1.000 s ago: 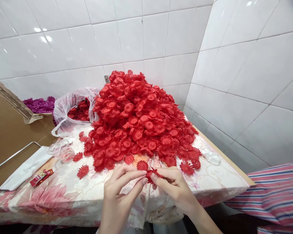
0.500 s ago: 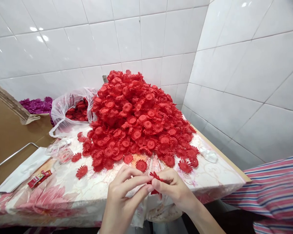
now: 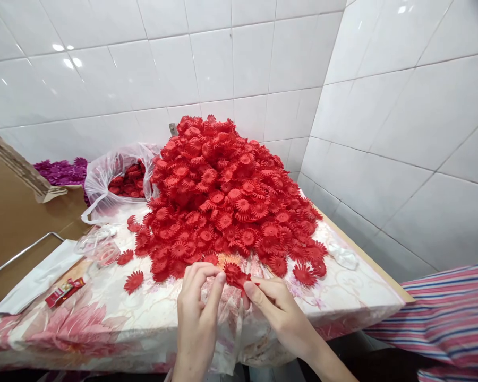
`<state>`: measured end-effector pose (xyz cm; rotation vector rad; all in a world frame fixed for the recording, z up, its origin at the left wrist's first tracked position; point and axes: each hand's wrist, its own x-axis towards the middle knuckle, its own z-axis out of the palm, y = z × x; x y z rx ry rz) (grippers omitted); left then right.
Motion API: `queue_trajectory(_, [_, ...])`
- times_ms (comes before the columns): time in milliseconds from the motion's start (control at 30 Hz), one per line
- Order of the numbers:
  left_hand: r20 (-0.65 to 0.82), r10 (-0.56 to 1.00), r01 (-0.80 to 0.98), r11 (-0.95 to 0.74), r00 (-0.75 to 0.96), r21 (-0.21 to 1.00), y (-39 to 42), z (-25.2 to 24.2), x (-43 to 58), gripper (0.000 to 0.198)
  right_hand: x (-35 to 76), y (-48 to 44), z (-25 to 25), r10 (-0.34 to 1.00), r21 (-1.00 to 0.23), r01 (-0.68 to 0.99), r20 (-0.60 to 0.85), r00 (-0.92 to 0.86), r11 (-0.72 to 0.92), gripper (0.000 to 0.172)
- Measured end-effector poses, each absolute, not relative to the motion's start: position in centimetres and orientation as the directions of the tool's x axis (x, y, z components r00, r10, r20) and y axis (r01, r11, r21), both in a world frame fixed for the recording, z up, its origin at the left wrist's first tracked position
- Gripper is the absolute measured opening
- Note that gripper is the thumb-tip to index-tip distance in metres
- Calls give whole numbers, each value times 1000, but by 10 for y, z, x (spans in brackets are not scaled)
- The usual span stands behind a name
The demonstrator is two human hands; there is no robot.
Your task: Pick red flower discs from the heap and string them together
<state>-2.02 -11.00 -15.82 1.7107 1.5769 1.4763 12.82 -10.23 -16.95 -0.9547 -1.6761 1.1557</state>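
A red artificial flower piece with cut, pointed petals is pinched between the thumb and fingers of my right hand, above the table's front part. My left hand is just left of it, fingers bent and thumb tip close to the fingertips. Whether anything sits between those tips is hidden. Right by the left thumb is another red flower, partly overlapped by the held one. Behind both hands rises a big heap of red flower pieces.
A clear plastic bag with darker red pieces stands left of the heap, near purple flowers. Further left are a cardboard box, white paper and a red packet. Striped cloth hangs at right.
My left hand has drawn away from the piece in my right hand, toward the flower lying in front of the heap. My right hand keeps its hold.
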Motion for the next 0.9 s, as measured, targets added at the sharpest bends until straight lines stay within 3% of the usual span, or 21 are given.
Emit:
queue_trajectory(67, [419,847,477,-235,-327,847,-104,-159,-31,15,131,-103,-173,933,-944,148,250,-260,295,47])
queue_trajectory(133, [401,700,435,-142,-591,889,-97,-156,-49,18,140,-101,-175,947,-935,187,273,-169,303,47])
queue_trajectory(200, [386,594,413,-97,-706,906,-91,-150,-67,21,152,-96,-174,946,-911,253,309,-101,325,46])
queue_trajectory(267, [406,592,457,-70,-697,887,-85,-143,-82,22,165,-87,-167,921,-853,356,384,-70,382,48])
queue_trajectory(400, [446,636,505,-100,-630,857,-77,-131,-94,21,182,-60,-145,806,-619,634,591,-13,464,55])
queue_trajectory(533, [373,741,401,-153,-558,903,-74,-127,-96,20,192,-35,-132,815,-286,906,571,-102,314,51])
queue_trajectory(633, [367,755,399,-152,-543,904,-74,-128,-97,20,190,-29,-130,809,-74,977,576,-121,199,41])
queue_trajectory(733, [391,759,445,-149,-520,883,-73,-131,-97,22,173,-40,-129,769,-109,933,603,-211,342,27])
queue_trajectory(800, [408,762,481,-145,-504,865,-72,-132,-96,22,156,-52,-133,773,-229,800,499,-392,554,22])
queue_trajectory(900, [429,761,530,-134,-486,837,-70,-135,-95,20,132,-66,-148,715,-225,694,393,-577,684,17])
